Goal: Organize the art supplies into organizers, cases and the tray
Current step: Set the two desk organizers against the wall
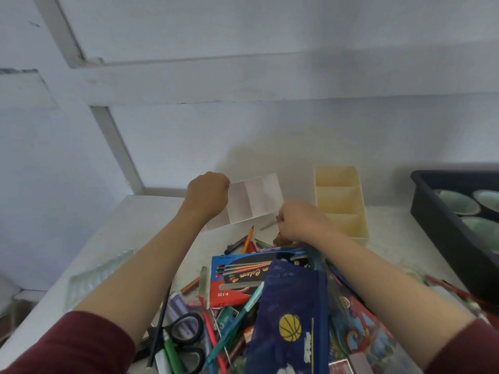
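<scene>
Both my hands hold a white divided organizer (256, 199) at the back of the table. My left hand (209, 194) grips its left end and my right hand (302, 220) pinches its right front corner. It is tilted, with its compartments facing me. A cream organizer (341, 201) with three compartments stands just to its right. In front of my arms lies a heap of supplies: a red and blue colour pencil box (243, 278), a dark blue pencil case (293, 319) with a basketball print, black scissors (186, 330), and several pens and pencils.
A dark tray (456, 238) holding round pale green palette cups sits at the right edge. A clear plastic piece (94, 273) lies on the left of the white table. A wall with white beams rises right behind the organizers.
</scene>
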